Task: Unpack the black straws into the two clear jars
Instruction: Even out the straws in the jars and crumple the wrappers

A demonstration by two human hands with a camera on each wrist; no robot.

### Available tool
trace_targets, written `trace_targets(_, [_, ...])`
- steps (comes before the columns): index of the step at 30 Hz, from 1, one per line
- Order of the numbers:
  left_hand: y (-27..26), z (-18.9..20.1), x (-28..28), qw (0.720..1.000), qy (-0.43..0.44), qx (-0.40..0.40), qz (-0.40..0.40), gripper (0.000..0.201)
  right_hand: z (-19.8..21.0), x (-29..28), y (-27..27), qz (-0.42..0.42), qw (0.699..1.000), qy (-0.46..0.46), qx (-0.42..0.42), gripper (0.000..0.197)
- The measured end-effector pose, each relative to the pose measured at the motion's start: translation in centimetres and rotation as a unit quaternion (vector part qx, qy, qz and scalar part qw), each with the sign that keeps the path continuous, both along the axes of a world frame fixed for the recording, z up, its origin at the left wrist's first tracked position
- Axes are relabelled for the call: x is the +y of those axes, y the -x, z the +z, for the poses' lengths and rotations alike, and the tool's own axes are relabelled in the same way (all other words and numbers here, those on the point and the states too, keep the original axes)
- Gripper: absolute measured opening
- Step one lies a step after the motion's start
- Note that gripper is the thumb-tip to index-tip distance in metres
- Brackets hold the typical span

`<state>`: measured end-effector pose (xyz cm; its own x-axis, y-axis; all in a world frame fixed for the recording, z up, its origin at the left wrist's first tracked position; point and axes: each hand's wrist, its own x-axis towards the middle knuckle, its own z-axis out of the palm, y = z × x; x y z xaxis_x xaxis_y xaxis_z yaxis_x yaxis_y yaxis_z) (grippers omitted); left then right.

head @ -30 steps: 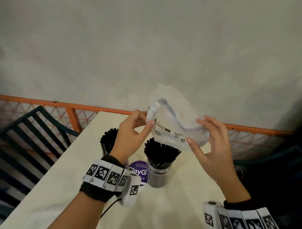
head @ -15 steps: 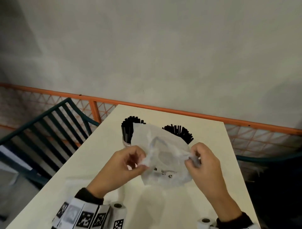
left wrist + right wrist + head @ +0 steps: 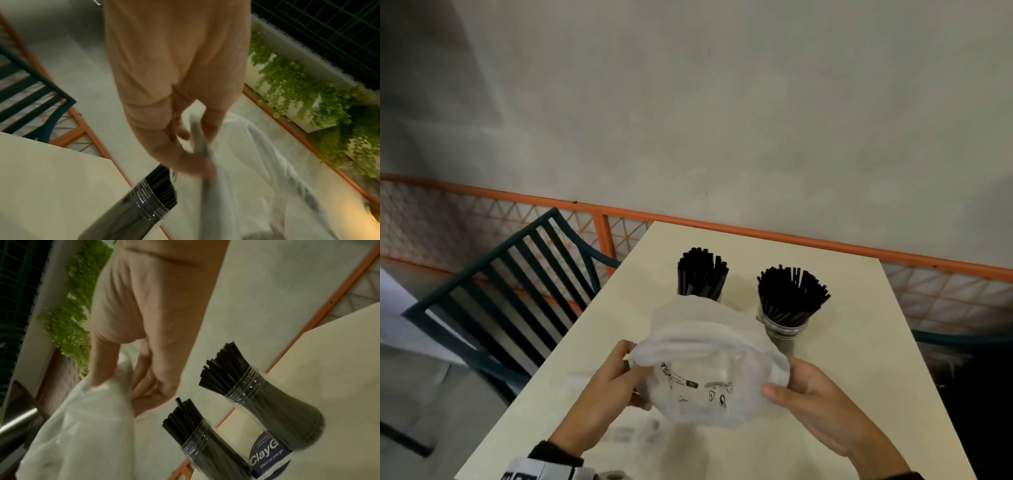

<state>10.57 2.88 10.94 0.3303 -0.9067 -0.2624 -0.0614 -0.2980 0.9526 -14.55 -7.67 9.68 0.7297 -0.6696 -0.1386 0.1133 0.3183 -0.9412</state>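
Got the bag [image 3: 709, 373] in front of the two jars on the table [image 3: 859, 394]; left jar [image 3: 131, 209] right behind it, right jar [image 3: 784, 329] beside that, straws [image 3: 791, 294] in both.

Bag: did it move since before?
Yes. The bag was up above the straws; now it is lower, in front of the jars, nearer the person.

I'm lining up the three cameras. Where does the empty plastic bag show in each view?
Head: the plastic bag is low and centre, held between the left hand and the right hand, in front of the jars.
Left wrist: lower right, hanging from the fingers.
Right wrist: lower left.
Shared landmark: the left jar of black straws.
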Motion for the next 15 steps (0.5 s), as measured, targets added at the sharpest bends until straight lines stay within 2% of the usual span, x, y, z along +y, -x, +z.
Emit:
trace_targets(1, [-0.6, 0.2, 0.5, 0.999, -0.013, 0.019, -0.044, 0.012, -0.2, 0.1, -0.8, -0.024, 0.999, 0.02, 0.03, 0.057])
trace_targets(3, [-1.9, 0.7, 1.4, 0.988, -0.045, 0.056, -0.14, 0.029, -0.5, 0.4, -2.7, -0.096, 0.985, 0.094, 0.109, 0.039])
trace_targets(4, [-2.4, 0.8, 1.7, 0.983, -0.053, 0.054, -0.168, 0.033, -0.6, 0.7, -3.7, -0.135, 0.968, 0.144, 0.156, 0.028])
trace_targets(6, [-3.3, 0.9, 2.3, 0.985, -0.027, -0.006, -0.17, 0.023, -0.9, 1.2, -5.3, -0.199, 0.917, 0.248, 0.242, 0.007])
trace_targets(7, [-3.9, 0.9, 2.4, 0.988, 0.001, -0.073, -0.139, 0.012, -1.2, 1.4, -6.0, -0.218, 0.888, 0.295, 0.277, 0.009])
trace_targets(8, [-4.6, 0.6, 2.5, 0.985, 0.03, -0.145, -0.093, 0.01, -1.6, 1.6, -6.5, -0.234, 0.86, 0.335, 0.308, 0.013])
trace_targets(9, [-5.3, 0.1, 2.5, 0.974, 0.055, -0.216, -0.033, 0.017, -1.9, 1.7, -7.0, -0.258, 0.831, 0.363, 0.333, 0.02])
trace_targets(11, [-6.4, -0.5, 2.7, 0.948, 0.087, -0.299, 0.07, 0.023, -2.5, 1.7, -7.6, -0.328, 0.778, 0.392, 0.365, 0.033])
trace_targets(12, [-6.8, -0.9, 2.7, 0.939, 0.084, -0.318, 0.098, 0.023, -2.6, 1.8, -8.0, -0.359, 0.762, 0.391, 0.371, 0.036])
trace_targets(13, [-6.9, -1.2, 2.7, 0.938, 0.069, -0.321, 0.112, 0.022, -2.6, 1.8, -8.4, -0.377, 0.762, 0.374, 0.37, 0.033])
trace_targets(14, [-7.0, -1.6, 2.7, 0.943, 0.054, -0.306, 0.118, 0.022, -2.8, 1.8, -8.9, -0.38, 0.779, 0.347, 0.357, 0.029])
trace_targets(15, [-7.2, -2.1, 2.7, 0.951, 0.046, -0.284, 0.112, 0.022, -3.0, 1.8, -9.3, -0.365, 0.811, 0.313, 0.332, 0.023])
